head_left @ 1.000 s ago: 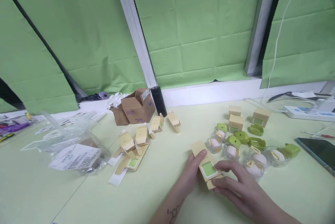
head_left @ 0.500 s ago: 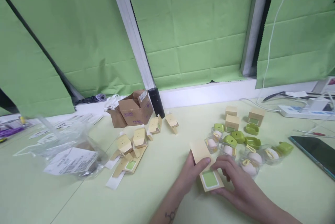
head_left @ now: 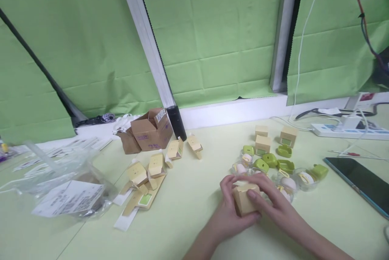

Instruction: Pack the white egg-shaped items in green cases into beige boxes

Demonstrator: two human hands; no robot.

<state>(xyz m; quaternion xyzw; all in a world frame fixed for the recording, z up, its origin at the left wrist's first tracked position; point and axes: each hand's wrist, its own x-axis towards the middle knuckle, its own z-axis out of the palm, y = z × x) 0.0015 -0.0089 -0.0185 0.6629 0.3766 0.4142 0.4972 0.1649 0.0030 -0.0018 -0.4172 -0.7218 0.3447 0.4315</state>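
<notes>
A small beige cardboard box [head_left: 243,202] is held just above the table between both hands. My left hand [head_left: 226,213] wraps round its left side and underside, thumb along the bottom. My right hand [head_left: 275,199] grips it from the right, the thumb pressed on the near face and the fingers over the top. Beyond my right hand lie clear plastic cups with pale round pieces and yellow bands [head_left: 286,183]. Several green plastic parts [head_left: 270,160] sit among them. Closed beige boxes [head_left: 262,144] stand behind.
Partly folded beige boxes [head_left: 157,165] and flat ones lie left of centre. A brown carton [head_left: 152,130] and a black cylinder [head_left: 176,122] stand at the back. A plastic bag with a label [head_left: 68,197] is at left; a tablet-like device [head_left: 358,181] and power strip [head_left: 352,131] at right.
The box has been turned in my hands: its green label no longer shows and it looks shorter. Both hands have closed further round it. The view has shifted slightly right.
</notes>
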